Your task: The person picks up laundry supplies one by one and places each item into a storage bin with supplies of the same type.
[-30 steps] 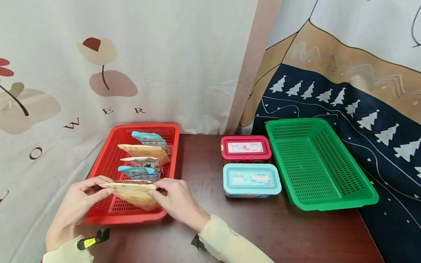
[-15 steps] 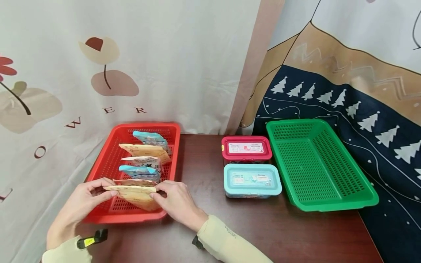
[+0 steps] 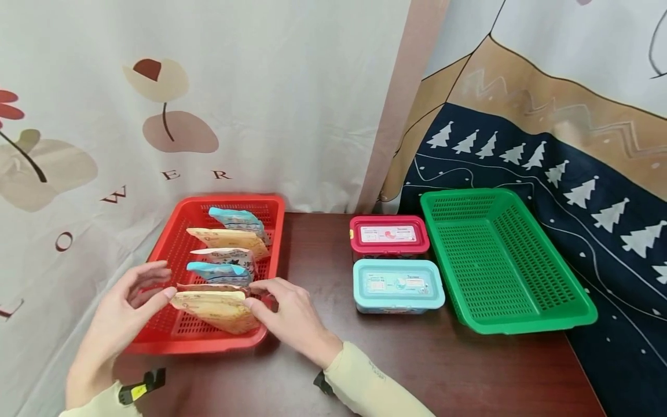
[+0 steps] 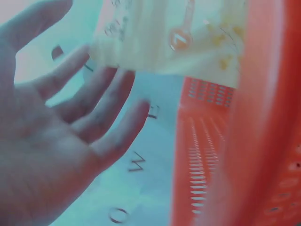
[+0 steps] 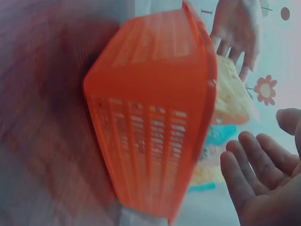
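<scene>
The red basket (image 3: pixel 156 341) holds a row of upright packets. At its near end stands a pale yellow packet (image 3: pixel 216 311), with a brown-edged packet (image 3: pixel 213 287) just behind it. My left hand (image 3: pixel 122 313) is at the yellow packet's left edge, fingers spread; in the left wrist view the fingertips (image 4: pixel 124 75) lie close to the packet's corner. At the right edge is my right hand (image 3: pixel 289 313), its thumb near the packet in the head view. The right wrist view shows that hand (image 5: pixel 268 183) with thumb and fingers apart and nothing between them.
Farther back in the basket are a blue packet (image 3: pixel 221 273), a white patterned one (image 3: pixel 229 256), a tan one (image 3: pixel 229 237) and another blue one (image 3: pixel 239 220). To the right are a pink-lidded box (image 3: pixel 389 234), a light blue box (image 3: pixel 398 284) and a green basket (image 3: pixel 490 266).
Both hands have loosened from the yellow packet. The left fingers have spread and drawn away to the left, and the right hand has shifted slightly right. The packet stays in the basket.
</scene>
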The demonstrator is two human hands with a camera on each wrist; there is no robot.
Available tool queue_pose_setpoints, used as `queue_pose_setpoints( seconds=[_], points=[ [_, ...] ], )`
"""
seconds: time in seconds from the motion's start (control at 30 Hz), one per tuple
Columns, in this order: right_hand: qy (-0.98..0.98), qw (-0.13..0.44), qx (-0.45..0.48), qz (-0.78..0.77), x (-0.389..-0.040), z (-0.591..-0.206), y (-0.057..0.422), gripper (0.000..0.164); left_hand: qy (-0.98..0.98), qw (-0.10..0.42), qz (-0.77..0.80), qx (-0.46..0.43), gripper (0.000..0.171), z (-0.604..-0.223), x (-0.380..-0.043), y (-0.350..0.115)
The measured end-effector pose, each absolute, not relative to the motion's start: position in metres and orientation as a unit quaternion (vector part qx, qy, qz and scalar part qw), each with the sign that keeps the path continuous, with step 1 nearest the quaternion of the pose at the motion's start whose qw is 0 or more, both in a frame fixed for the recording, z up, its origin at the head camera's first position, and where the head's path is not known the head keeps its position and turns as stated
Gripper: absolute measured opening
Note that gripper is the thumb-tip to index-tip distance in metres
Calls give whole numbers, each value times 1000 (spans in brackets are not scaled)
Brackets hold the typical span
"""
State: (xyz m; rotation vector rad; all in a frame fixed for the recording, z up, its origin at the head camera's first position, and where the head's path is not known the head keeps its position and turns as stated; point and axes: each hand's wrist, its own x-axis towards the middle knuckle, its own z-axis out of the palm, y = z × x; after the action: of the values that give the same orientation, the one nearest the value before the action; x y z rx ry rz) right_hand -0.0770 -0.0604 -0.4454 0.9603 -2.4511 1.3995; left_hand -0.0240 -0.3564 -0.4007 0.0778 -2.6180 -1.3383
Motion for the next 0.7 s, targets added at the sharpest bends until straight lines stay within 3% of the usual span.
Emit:
queue_pose_setpoints(
  seconds=[0.2,0.37,0.57,0.7],
  points=[
    [-844,113,296,434,-80,-438,-39,44,-885,183,-426,34,80,-385,-29,-326],
    [-859,132,265,418,-83,-433,-18,50,-895,216,-388,41,89,-377,-31,-296],
    [-856,175,264,409,-88,-430,6,54,-881,273,-381,62,88,-375,-34,-266],
    [-866,178,254,391,-89,-430,24,60,-869,326,-372,18,80,-375,-38,-247]
  ],
)
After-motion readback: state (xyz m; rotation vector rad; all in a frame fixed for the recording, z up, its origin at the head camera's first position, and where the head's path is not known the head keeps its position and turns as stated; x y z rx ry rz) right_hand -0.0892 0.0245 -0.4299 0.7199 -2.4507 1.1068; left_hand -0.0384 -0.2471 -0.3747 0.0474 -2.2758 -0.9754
